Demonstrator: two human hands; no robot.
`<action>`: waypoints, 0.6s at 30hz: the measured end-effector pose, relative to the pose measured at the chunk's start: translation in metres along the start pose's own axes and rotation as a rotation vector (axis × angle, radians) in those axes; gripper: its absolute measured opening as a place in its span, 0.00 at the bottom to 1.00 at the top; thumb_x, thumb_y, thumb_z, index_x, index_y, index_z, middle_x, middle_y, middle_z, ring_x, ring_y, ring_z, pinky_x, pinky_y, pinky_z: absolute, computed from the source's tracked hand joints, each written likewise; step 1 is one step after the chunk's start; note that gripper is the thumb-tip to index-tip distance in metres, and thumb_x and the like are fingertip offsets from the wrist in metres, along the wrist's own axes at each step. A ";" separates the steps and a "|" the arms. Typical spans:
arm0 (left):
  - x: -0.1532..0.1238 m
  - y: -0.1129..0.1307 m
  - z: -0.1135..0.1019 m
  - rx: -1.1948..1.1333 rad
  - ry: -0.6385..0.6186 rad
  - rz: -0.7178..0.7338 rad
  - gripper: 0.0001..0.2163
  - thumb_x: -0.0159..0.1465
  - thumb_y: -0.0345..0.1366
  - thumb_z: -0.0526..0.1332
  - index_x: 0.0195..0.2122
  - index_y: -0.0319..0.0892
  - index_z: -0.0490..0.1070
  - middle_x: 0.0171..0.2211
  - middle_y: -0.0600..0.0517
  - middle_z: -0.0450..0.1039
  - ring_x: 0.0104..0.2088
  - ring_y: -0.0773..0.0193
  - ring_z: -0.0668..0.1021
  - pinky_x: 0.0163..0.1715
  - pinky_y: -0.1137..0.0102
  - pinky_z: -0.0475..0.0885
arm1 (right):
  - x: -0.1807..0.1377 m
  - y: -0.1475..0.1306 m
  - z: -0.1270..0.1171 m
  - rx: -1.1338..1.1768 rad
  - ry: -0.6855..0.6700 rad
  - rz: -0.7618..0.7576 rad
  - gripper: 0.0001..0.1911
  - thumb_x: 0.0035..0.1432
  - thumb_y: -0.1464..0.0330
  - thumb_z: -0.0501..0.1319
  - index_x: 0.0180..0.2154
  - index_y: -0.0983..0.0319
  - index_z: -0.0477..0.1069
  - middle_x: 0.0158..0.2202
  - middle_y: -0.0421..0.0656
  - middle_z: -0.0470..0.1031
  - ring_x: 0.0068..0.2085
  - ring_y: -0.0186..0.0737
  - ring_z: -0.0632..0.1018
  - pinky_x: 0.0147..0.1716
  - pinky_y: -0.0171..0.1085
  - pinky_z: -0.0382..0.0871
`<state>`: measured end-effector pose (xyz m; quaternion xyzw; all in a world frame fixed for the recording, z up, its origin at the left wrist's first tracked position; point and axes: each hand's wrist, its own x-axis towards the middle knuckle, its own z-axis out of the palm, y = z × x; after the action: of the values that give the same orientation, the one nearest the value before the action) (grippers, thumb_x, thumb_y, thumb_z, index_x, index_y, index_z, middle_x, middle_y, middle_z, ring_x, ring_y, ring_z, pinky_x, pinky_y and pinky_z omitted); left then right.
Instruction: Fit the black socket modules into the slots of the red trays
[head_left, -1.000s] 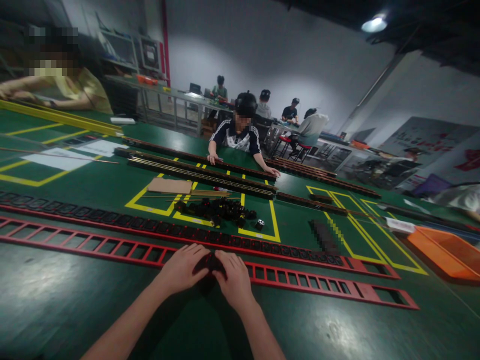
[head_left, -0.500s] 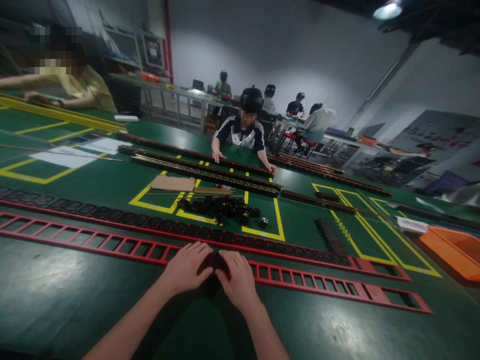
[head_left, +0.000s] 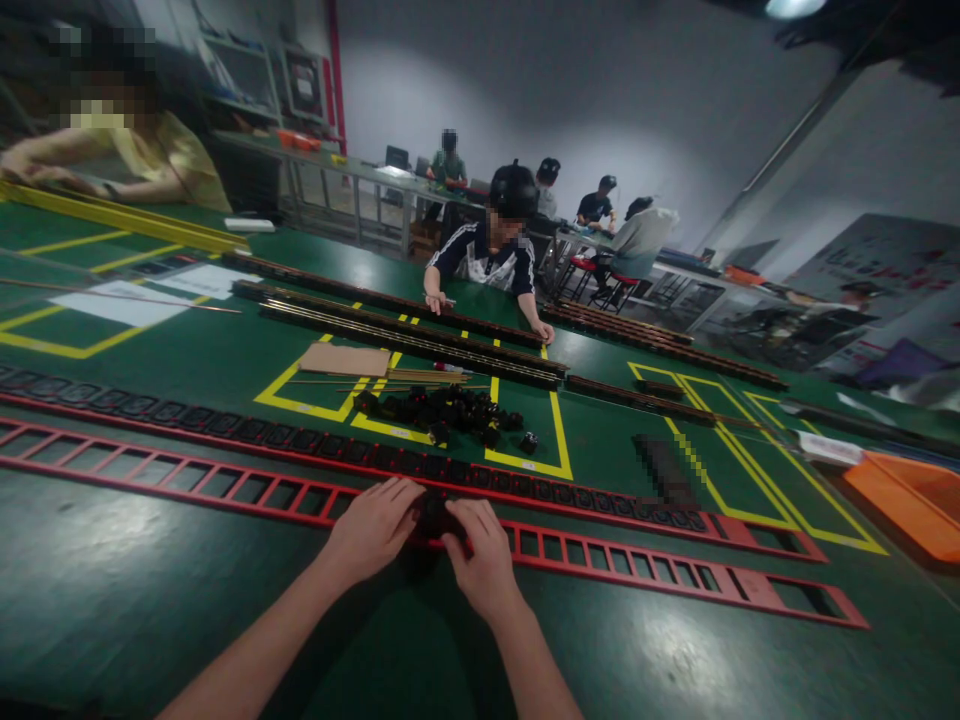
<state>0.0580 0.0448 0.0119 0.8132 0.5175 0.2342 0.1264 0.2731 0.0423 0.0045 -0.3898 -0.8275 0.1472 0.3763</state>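
Between my two hands is a small black block-like part [head_left: 433, 514], partly covered by my fingers. My left hand [head_left: 381, 528] grips its left side, and my right hand [head_left: 480, 550] has curled fingers at its right side. The part is held over the nearer red slotted frame [head_left: 622, 571], whose visible openings show green table through them. Just beyond runs a second red frame [head_left: 720, 525], its row of slots filled with square black pieces [head_left: 289, 441]. A heap of loose black parts [head_left: 450, 415] lies behind that frame.
Long dark rails [head_left: 420, 338] lie across the green table [head_left: 187, 600]. A cardboard piece [head_left: 345, 360] and thin sticks sit near the heap. An orange bin [head_left: 900, 500] stands at the right. Across the table, a person in a cap [head_left: 480, 255] handles a rail; another sits at left.
My hands have tilted and drawn slightly apart around the black part, so more of its top shows. The view has shifted a little.
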 end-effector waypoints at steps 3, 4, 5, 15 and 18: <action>0.001 -0.001 0.001 -0.006 0.023 0.007 0.10 0.70 0.33 0.50 0.45 0.45 0.71 0.43 0.49 0.75 0.44 0.58 0.76 0.46 0.63 0.71 | -0.002 0.003 0.003 -0.030 0.013 -0.027 0.21 0.64 0.77 0.53 0.56 0.57 0.69 0.42 0.46 0.77 0.43 0.44 0.76 0.45 0.46 0.75; 0.001 -0.001 0.000 -0.004 0.017 0.014 0.10 0.70 0.32 0.50 0.45 0.45 0.71 0.43 0.49 0.75 0.45 0.58 0.75 0.47 0.63 0.71 | -0.002 0.004 0.005 -0.051 0.016 -0.030 0.22 0.64 0.77 0.52 0.56 0.57 0.69 0.41 0.46 0.77 0.42 0.44 0.76 0.44 0.46 0.75; 0.000 -0.001 -0.002 -0.006 0.007 0.023 0.11 0.69 0.32 0.51 0.46 0.45 0.71 0.44 0.49 0.75 0.46 0.58 0.75 0.48 0.62 0.71 | -0.002 0.004 0.006 -0.074 0.022 -0.027 0.22 0.64 0.78 0.52 0.56 0.58 0.69 0.41 0.46 0.77 0.42 0.44 0.75 0.44 0.46 0.75; -0.004 0.003 -0.015 -0.043 -0.148 0.081 0.23 0.65 0.44 0.60 0.61 0.50 0.63 0.56 0.48 0.70 0.56 0.50 0.72 0.59 0.54 0.65 | 0.003 -0.006 0.002 -0.174 -0.089 0.068 0.24 0.56 0.76 0.62 0.55 0.56 0.69 0.52 0.46 0.76 0.52 0.49 0.74 0.51 0.50 0.69; -0.001 0.006 -0.012 -0.028 -0.126 0.045 0.25 0.62 0.47 0.64 0.59 0.49 0.65 0.55 0.48 0.71 0.55 0.49 0.72 0.57 0.55 0.66 | 0.003 -0.007 0.002 -0.139 -0.072 0.064 0.18 0.57 0.75 0.62 0.49 0.58 0.70 0.50 0.46 0.77 0.50 0.48 0.75 0.50 0.49 0.69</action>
<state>0.0558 0.0407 0.0242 0.8360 0.4866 0.1926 0.1648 0.2667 0.0401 0.0082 -0.4357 -0.8358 0.1150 0.3135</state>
